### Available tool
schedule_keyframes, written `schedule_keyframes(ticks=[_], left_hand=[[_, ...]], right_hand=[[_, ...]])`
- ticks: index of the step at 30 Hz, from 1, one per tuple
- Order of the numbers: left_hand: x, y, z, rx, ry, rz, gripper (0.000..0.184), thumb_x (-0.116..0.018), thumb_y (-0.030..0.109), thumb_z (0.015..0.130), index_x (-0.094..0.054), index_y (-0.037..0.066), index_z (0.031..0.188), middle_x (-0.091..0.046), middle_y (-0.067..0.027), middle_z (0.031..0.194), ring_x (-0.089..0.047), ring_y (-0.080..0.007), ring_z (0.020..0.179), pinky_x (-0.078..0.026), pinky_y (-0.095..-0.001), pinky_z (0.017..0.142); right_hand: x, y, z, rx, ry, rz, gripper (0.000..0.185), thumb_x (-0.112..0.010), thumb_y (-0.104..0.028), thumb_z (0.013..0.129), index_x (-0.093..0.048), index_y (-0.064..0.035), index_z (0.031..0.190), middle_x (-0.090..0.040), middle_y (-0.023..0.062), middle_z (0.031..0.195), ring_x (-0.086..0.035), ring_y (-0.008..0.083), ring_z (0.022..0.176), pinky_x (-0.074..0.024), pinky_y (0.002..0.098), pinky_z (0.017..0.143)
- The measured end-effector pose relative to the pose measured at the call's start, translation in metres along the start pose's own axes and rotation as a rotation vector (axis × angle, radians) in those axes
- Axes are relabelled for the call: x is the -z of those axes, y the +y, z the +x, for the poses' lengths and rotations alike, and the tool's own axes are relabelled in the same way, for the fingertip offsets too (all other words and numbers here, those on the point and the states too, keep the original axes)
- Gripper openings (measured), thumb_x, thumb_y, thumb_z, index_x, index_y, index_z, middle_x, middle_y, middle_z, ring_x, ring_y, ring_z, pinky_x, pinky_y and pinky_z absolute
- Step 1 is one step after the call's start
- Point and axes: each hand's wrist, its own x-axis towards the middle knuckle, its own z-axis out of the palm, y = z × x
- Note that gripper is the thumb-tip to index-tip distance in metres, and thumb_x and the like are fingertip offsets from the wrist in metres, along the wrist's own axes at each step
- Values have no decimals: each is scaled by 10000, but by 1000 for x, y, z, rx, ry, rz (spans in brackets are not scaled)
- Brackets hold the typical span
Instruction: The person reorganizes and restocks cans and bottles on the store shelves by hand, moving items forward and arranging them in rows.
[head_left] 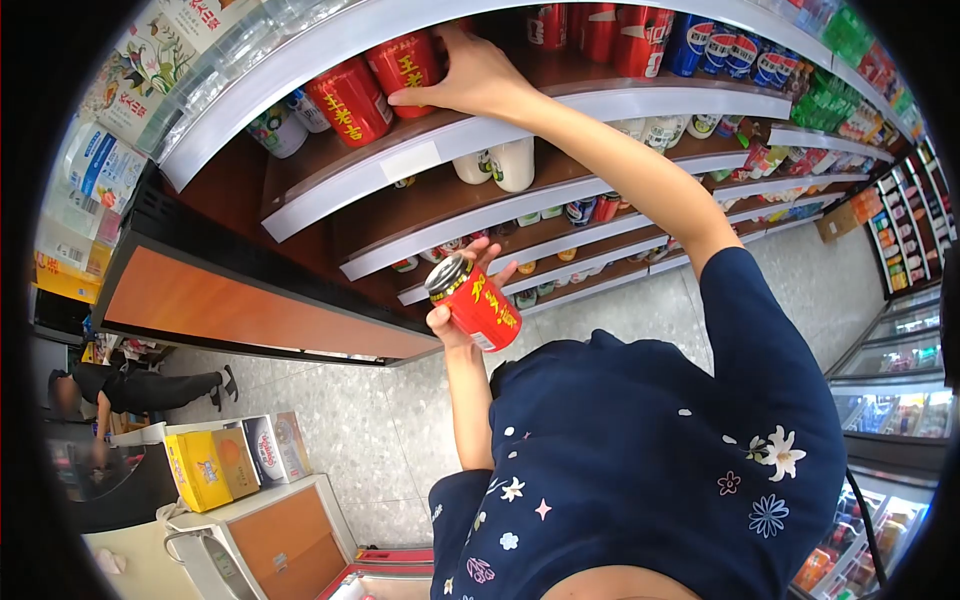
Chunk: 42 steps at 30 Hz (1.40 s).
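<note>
Navy shirt (620,430), cut off below, is nearest, and beyond it the left hand (455,334) has its grip curled around a red can (482,312), while the right hand (478,76) touches a shelved can (400,62), fingertips hidden, its closing I cannot tell.

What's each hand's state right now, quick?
Left hand: holding a red can.
Right hand: at a red shelf can; whether its grip is closed cannot be told.

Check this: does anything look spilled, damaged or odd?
Nothing stands out: no spill or dent shows. The red drink can tilts, but the left hand holds it; the right hand touches a red Wanglaoji can. Shelf edges look bowed, probably from the lens.
</note>
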Motion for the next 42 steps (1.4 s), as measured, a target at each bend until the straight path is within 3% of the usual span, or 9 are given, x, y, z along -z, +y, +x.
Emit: schedule_keyframes(ticks=[10,13,28,31,36,38,39,40,42], left_hand=[[6,2,-15,-44,5,-7,769,-718,477,600,-558,17,1195,-507,-163,1306,-462,-326,1265,-373,-615,1055],[11,4,-14,-43,25,-16,771,-716,477,597,-549,23,1198,-509,-163,1304,-462,-322,1267,-365,-615,1062],[14,5,-21,10,-12,-19,780,-719,469,611,-529,18,1218,-513,-165,1303,-477,-319,1262,-369,-603,1064],[19,6,-23,6,-9,-39,778,-716,467,616,-526,19,1223,-513,-163,1305,-477,-319,1262,-364,-602,1069],[20,6,-20,16,21,-42,785,-711,452,621,-519,13,1243,-507,-159,1313,-473,-314,1265,-359,-591,1081],[17,4,-18,14,19,-73,785,-713,418,625,-511,-10,1251,-484,-169,1333,-462,-323,1274,-361,-577,1089],[15,3,-18,20,19,-68,786,-713,419,626,-510,-11,1251,-486,-170,1330,-463,-324,1273,-361,-580,1088],[13,2,-19,25,20,-64,787,-713,420,626,-509,-12,1251,-488,-172,1327,-463,-325,1272,-361,-582,1087],[9,-2,-22,26,25,-58,788,-714,421,626,-508,-15,1250,-492,-174,1321,-464,-328,1269,-361,-587,1084]], right_hand=[[38,25,-9,-86,53,-209,921,-789,-640,598,-563,29,1190,-701,194,963,-692,346,886,-549,401,813],[41,17,-2,-157,88,-146,668,-771,-501,694,-630,0,1112,-654,224,1067,-615,369,1027,-473,428,901],[38,29,18,-283,-55,-97,806,-786,-529,672,-564,32,1206,-635,248,1125,-615,382,1044,-478,423,899],[21,32,3,49,294,-205,832,-789,-534,661,-546,33,1218,-655,250,1070,-632,394,999,-500,425,875],[26,-21,-8,-182,36,-102,933,-806,-562,624,-499,71,1237,-645,289,1060,-630,432,968,-509,467,848],[25,-32,-6,-258,-38,-143,701,-769,-441,715,-552,47,1169,-658,270,989,-641,407,940,-517,451,835],[-1,-6,-4,-83,122,-227,998,-781,-677,571,-530,42,1217,-679,222,1023,-685,363,904,-550,405,827],[-9,1,1,-145,78,-195,1052,-777,-696,553,-497,45,1245,-656,245,1077,-676,380,927,-549,411,839],[-22,10,4,-16,233,-199,1001,-784,-696,538,-512,81,1108,-683,229,870,-695,388,748,-579,440,701]])
